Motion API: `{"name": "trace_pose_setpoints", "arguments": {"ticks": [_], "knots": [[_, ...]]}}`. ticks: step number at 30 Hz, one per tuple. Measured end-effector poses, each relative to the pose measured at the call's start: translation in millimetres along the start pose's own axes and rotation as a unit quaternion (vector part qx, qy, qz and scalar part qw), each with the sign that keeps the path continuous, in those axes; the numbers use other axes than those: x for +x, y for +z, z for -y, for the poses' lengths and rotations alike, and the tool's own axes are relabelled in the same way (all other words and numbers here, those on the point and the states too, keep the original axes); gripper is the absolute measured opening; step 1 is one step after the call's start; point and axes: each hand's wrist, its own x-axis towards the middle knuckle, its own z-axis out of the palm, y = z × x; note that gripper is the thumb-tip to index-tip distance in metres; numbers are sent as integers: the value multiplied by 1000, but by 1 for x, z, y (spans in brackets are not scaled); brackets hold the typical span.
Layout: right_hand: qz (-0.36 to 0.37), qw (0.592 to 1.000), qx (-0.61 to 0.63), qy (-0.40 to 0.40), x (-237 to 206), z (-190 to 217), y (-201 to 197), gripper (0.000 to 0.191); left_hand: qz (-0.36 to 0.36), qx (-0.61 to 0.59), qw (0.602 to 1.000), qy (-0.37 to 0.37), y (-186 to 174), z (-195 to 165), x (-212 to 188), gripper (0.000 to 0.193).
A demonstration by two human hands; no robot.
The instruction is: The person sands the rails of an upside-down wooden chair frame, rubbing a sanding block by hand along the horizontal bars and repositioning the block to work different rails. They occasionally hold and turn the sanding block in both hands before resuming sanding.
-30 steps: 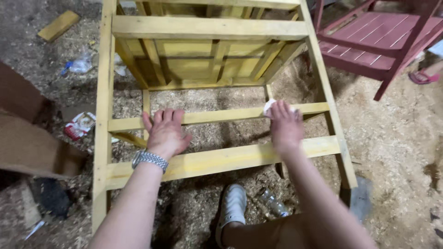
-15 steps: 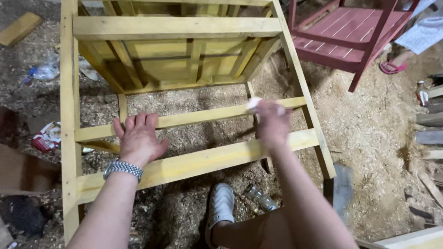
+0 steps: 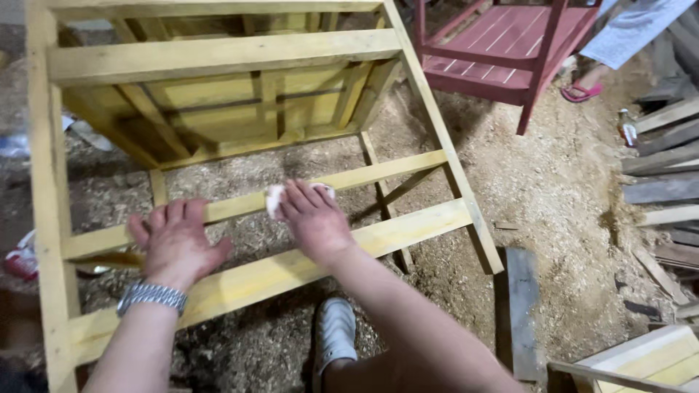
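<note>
Pressing a small white cloth (image 3: 275, 198) onto the upper thin rail (image 3: 240, 206) of the yellow wooden frame (image 3: 218, 54), the right hand (image 3: 314, 220) has its fingers together, clamped down on the wad. That rail runs left to right under both hands. The left hand (image 3: 177, 241) lies flat beside it, fingers spread, holding nothing.

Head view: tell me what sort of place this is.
Probably a woodworking or furniture workshop. Sawdust covers the floor, an unfinished yellow wooden frame lies under the person's hands, planks are stacked at the right, and a red wooden chair stands behind.
</note>
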Motion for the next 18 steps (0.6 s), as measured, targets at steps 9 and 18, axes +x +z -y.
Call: {"name": "trace_pose_setpoints", "arguments": {"ticks": [9, 18], "knots": [[-30, 948, -254, 190, -56, -194, 30, 44, 2, 8, 1000, 3, 1, 1, 4, 94], [-195, 971, -96, 97, -4, -62, 50, 43, 28, 27, 999, -36, 0, -8, 11, 88]]}}
